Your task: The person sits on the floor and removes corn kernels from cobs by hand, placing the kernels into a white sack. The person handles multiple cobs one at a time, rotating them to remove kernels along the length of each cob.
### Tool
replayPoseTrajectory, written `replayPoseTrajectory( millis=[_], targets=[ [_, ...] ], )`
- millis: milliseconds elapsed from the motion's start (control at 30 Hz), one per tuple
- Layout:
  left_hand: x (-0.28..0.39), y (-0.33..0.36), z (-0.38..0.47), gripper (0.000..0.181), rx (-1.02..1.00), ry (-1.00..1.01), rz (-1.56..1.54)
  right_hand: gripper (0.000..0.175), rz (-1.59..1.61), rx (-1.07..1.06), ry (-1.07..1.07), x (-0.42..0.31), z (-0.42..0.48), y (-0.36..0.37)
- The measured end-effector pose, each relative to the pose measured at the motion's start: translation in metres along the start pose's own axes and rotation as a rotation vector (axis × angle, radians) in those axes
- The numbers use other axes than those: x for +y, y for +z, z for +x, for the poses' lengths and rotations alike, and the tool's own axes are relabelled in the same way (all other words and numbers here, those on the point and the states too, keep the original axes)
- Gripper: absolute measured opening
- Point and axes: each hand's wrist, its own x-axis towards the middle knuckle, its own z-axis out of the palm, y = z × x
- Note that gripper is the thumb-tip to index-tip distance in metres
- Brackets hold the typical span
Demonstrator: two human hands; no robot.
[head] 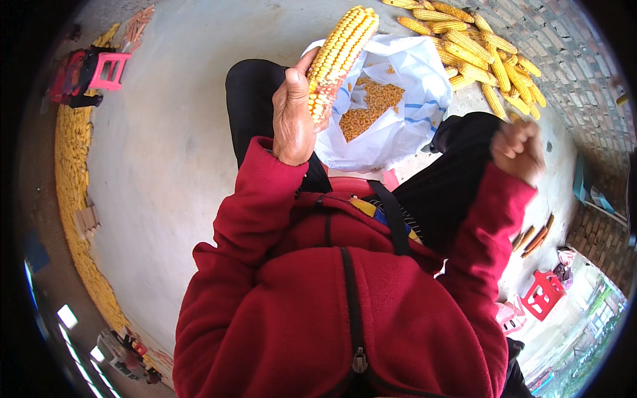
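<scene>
My left hand (294, 117) holds a yellow ear of corn (343, 47) upright, its thumb and fingers around the lower part. Near the ear's lower end some kernels are off and reddish cob shows. Between my knees stands a white plastic sack (423, 89), its mouth spread wide, with loose corn kernels (371, 107) inside. My right hand (520, 149) is raised over my right knee, off to the side of the sack. Its fingers are curled and blurred by motion; whether anything is in them cannot be told.
A heap of corn ears (477, 54) lies by the brick wall (562, 45). Several bare cobs (540, 236) and a red plastic stool (543, 295) are at the right. At the far left are a pink stool (110, 70) and a long bank of corn (73, 164).
</scene>
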Motion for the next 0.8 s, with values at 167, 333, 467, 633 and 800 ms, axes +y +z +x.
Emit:
replayPoseTrajectory(
  millis=[167, 333, 467, 633, 800],
  targets=[
    [0.001, 0.004, 0.001, 0.082, -0.086, -0.021, -0.098, 0.023, -0.131, 0.67, -0.258, -0.06, -0.132, -0.192],
    [0.001, 0.003, 0.002, 0.08, -0.138, -0.061, -0.192, 0.022, -1.473, 1.367, 0.478, -0.007, -0.242, -0.268],
    [0.002, 0.003, 0.002, 0.079, -0.165, -0.073, -0.243, 0.025, -1.437, 1.358, 0.629, 0.02, -0.252, -0.247],
    [0.004, 0.007, 0.002, 0.079, -0.163, 0.04, -0.193, 0.033, -1.442, 1.36, 0.631, 0.013, -0.246, -0.247],
    [0.01, 0.01, 0.0, 0.079, -0.138, 0.251, -0.081, 0.042, -1.47, 1.381, 0.505, -0.033, -0.231, -0.266]
  ],
)
